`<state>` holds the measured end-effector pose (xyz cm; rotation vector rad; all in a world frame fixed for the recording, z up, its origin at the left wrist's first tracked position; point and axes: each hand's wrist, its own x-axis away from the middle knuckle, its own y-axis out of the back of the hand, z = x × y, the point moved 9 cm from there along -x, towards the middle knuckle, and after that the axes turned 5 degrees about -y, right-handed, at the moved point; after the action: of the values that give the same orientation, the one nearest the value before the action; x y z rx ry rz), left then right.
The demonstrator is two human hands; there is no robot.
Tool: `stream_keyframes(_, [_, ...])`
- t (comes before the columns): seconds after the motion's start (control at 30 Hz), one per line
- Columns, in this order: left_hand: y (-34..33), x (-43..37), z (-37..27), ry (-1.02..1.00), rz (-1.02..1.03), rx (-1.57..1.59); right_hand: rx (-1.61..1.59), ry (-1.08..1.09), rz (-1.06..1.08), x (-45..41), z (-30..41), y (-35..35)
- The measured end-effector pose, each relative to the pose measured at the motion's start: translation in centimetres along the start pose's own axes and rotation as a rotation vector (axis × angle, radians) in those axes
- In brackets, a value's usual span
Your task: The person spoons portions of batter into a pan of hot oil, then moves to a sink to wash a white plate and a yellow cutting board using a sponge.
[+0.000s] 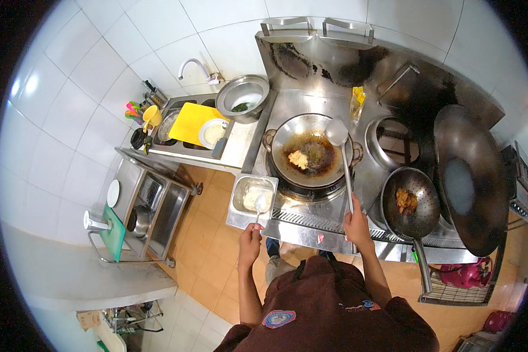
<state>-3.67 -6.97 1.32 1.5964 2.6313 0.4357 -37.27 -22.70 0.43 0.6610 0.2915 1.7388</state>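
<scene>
My left hand (250,240) grips the handle of a metal spoon (259,206), its bowl dipped in pale batter (249,197) inside a square steel container (235,203) at the stove's front left. In my right hand (358,226) is a long-handled wok spatula (336,131), its blade resting over the right rim of a two-handled wok (281,126). Dark oil (317,143) lies in the wok, with one pale lump of frying batter (298,160) left of its middle. To the right, a perforated long-handled strainer (427,193) holds a browned fried piece (406,201).
A large empty wok (460,185) leans at the right beside an open burner ring (374,141). A yellow-capped bottle (357,103) stands behind the wok. Left are a sink with a yellow cutting board (189,121), a steel bowl (242,112) and a trolley (158,211). Pink gas cylinders (466,273) sit below right.
</scene>
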Motion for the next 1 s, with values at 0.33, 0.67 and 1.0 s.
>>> stream_keyframes(0.33, [-0.9,2.8,-0.3,0.029,-0.039,-0.044,-0.255,0.142,0.14,-0.2,0.1,0.0])
stream_keyframes(0.67, [-0.2,1.4,-1.6,0.025,-0.034,-0.033,-0.087,0.123,0.177,-1.2,-2.4,-1.3])
stream_keyframes(1.0, [1.2,-2.0,-1.2,-0.024,0.018,-0.012,0.112,0.345,-0.158,0.0,0.3,-1.3])
